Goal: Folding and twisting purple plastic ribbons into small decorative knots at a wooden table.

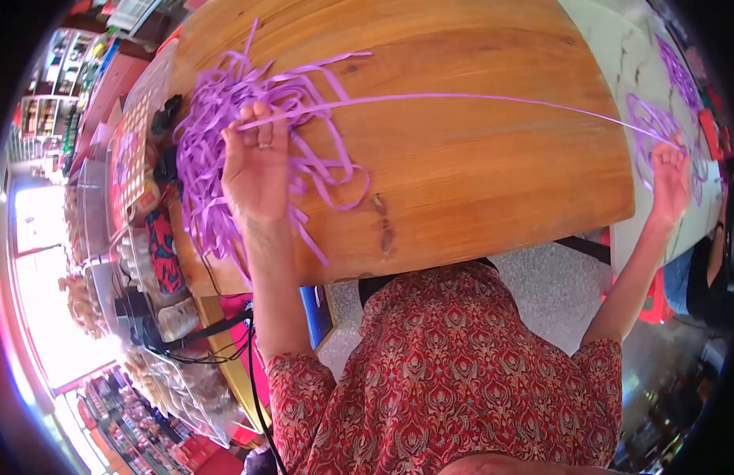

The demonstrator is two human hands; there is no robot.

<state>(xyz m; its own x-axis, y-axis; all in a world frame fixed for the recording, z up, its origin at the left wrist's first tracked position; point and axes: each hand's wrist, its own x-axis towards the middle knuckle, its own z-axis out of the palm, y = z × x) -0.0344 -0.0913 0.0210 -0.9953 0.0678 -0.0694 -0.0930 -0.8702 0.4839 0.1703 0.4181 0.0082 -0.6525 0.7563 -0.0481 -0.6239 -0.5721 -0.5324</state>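
Observation:
A long purple ribbon runs in a shallow arc across the wooden table, from one of my hands to the other. My left hand, palm up, pinches it at the left with curled fingers, over a tangled heap of purple ribbon. Loose loops from the heap spread toward the middle of the tabletop. Far to the right, my right hand is closed on the ribbon's other part, above a pale marbled table. Looser purple coils lie around and behind that hand.
Another purple bundle lies farther back on the pale table. Bags and boxes crowd the left edge, with a red-and-blue patterned pouch and a dangling black cable. A person in jeans sits at the right.

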